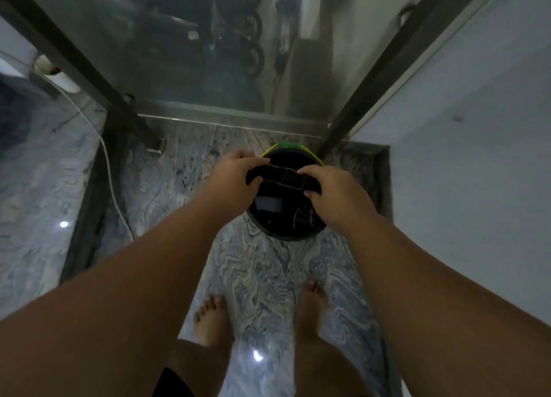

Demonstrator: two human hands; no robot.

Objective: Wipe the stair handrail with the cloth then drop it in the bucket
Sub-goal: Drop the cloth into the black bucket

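Feet: bare on the marble floor point(262, 265), below both forearms.
Left hand point(235, 176): pinching the cloth's left end.
Right hand point(331, 191): pinching its right end.
Cloth point(281, 178): dark, stretched between hands, directly over the bucket point(286, 236).
Tip: release both ends together, centred above the opening.

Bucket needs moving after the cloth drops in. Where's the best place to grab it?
Likely the yellow wire handle, lying against the far rim of the bucket at its green grip. Come from above and beyond, once both hands release the cloth.
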